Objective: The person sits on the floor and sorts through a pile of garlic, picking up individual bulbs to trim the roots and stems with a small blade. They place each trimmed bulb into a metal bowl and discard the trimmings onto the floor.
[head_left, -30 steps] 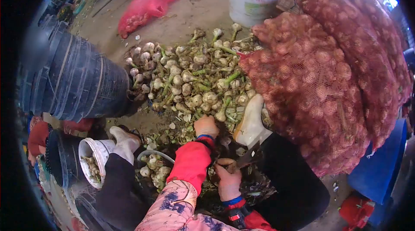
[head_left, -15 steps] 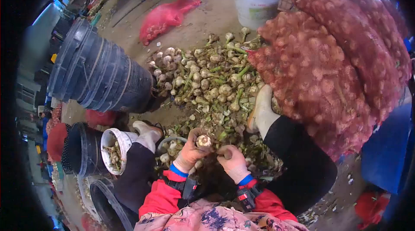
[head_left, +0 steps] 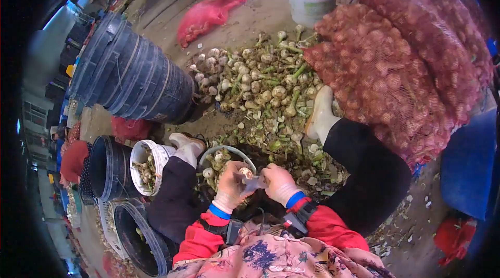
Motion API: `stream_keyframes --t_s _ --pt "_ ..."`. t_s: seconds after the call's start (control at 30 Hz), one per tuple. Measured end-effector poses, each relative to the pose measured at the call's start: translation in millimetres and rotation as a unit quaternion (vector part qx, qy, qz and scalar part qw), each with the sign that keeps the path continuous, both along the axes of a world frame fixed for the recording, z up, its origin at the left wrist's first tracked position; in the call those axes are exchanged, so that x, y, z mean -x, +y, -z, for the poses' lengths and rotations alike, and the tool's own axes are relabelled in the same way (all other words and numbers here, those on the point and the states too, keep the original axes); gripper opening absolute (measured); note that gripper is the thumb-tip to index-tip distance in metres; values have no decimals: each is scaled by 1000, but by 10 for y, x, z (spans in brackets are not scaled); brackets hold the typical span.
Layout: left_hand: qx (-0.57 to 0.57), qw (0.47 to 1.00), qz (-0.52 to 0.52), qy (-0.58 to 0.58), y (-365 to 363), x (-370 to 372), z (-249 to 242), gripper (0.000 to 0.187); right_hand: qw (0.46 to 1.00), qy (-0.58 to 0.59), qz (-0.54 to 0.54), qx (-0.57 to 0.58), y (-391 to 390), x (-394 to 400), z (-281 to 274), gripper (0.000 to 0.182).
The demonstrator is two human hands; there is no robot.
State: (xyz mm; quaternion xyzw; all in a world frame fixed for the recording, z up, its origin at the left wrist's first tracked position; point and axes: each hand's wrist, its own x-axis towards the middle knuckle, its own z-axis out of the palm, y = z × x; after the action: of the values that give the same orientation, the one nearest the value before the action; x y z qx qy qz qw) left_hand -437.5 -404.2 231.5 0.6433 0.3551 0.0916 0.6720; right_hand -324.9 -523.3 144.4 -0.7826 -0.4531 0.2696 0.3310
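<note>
My left hand (head_left: 232, 180), gloved, is closed around a garlic bulb (head_left: 246, 173), whose pale cut face points up. My right hand (head_left: 278, 180), gloved too, is pinched on a thin greyish piece that looks like garlic skin (head_left: 254, 184) and stretches between both hands. Right behind the left hand, a round bucket (head_left: 249, 159) holds garlic bulbs (head_left: 209, 172). Beyond my feet lies a heap of garlic with stems (head_left: 265, 80) on the ground, with loose leaves and skins (head_left: 271, 142) scattered nearer to me.
Large red mesh sacks of garlic (head_left: 385, 64) stand at the right, above a blue container (head_left: 469, 163). Stacked black buckets (head_left: 133, 72) lie tilted at the left. Nearer are a white bucket of trimmings (head_left: 136, 171) and black buckets (head_left: 107, 168). A pink mesh bag (head_left: 208, 17) lies farther back.
My right hand has come up level with the left, and a thin greyish piece now shows between them. The view has shifted, revealing more of the bucket behind my left hand.
</note>
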Motion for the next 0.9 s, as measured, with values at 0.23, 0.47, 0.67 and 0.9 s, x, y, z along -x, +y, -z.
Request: stream_keyframes --t_s 0.23,0.47,0.67,0.9 --pt "-7 987 -85 -136 102 101 30 64 933 161 320 1 -51 -187 849 26" --pt "296 895 -176 -285 199 225 319 46 971 161 119 -134 -33 73 -181 24" --pt "367 858 -194 -302 -21 156 263 45 964 183 94 -166 40 69 -178 21" --pt "136 970 -170 -110 300 616 60 60 882 393 252 -62 -100 -53 417 18"
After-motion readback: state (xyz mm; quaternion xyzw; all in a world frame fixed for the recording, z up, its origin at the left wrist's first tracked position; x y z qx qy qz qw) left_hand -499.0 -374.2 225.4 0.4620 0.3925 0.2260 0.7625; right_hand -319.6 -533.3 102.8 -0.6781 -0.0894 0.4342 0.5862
